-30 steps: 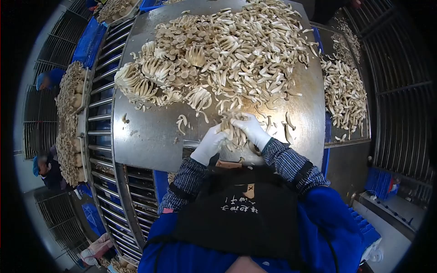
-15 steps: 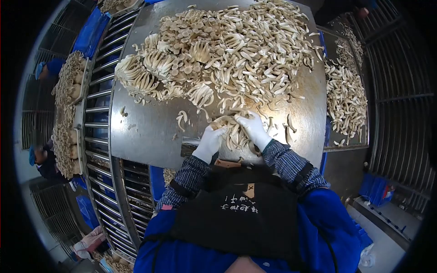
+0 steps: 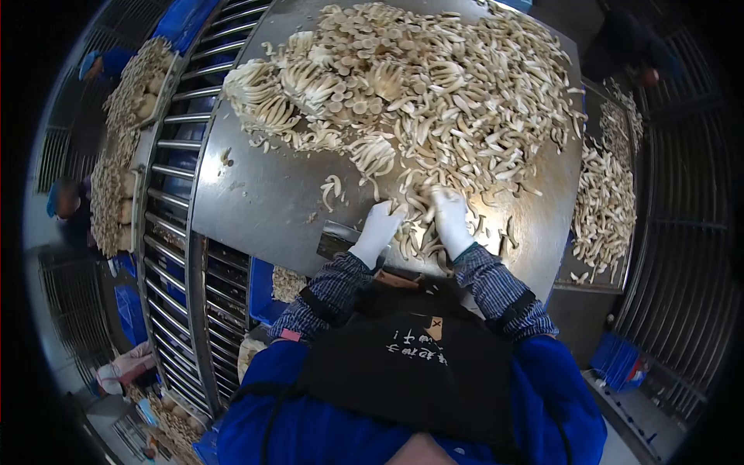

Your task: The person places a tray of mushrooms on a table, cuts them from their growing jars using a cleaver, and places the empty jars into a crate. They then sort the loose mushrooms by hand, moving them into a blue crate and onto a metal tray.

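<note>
My left hand (image 3: 380, 229), in a white glove, is closed, with its fingertips pinching at the edge of a small heap of loose mushrooms (image 3: 418, 236) near the table's front edge. Across the heap, my gloved right hand (image 3: 451, 218) curls its fingers round mushroom stems; they are slightly smeared and partly hidden. Just beyond my hands lies a mushroom cluster (image 3: 372, 155) with its stems still joined. A few single mushrooms (image 3: 332, 192) rest left of the heap, and others lie right of my right hand.
A big pile of separated mushrooms (image 3: 488, 101) and joined clusters (image 3: 302, 85) covers the metal table's (image 3: 248, 201) far side. A roller conveyor (image 3: 174, 170) runs along the left. More mushrooms (image 3: 604, 209) lie on a right-hand surface. Other people work at the left.
The view has shifted, so the table sits further right and up. My hands have moved apart slightly, and the mushrooms between them now lie looser on the table.
</note>
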Motion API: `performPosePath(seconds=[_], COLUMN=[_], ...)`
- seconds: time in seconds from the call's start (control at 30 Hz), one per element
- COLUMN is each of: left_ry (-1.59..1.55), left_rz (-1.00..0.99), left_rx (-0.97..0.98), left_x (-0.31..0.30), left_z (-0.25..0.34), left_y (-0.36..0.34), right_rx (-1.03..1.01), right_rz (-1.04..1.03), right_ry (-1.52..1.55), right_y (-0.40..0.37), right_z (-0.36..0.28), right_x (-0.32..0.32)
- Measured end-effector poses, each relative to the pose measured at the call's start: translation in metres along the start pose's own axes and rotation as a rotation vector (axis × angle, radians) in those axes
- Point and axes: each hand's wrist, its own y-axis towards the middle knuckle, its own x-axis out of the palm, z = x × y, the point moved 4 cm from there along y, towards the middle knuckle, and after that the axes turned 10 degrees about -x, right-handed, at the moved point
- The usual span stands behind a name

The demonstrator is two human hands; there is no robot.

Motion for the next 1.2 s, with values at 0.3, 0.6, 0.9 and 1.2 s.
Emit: performPosePath(seconds=[0.3, 0.6, 0.9, 1.2], left_ry=[0.562, 0.19, 0.391, -0.893], left_rz=[0.937, 1.011, 1.233, -0.132], left_rx=[0.117, -0.028, -0.441, 0.37], left_x=[-0.144, -0.238, -0.298, -0.038], left_z=[-0.038, -0.159, -0.267, 0.019], left_y=[0.01, -0.049, -0.139, -0.033], right_rx=[-0.78, -0.879, -0.256, -0.079], right_rz=[-0.425, -0.588, -0.365, -0.511], right_ry=[-1.088, -1.338, -0.693, -0.389], right_y=[0.048, 0.111, 0.092, -0.022], right_z=[-0.045, -0.004, 0.014, -0.018], right_x=[0.071, 0.142, 0.057, 0.083])
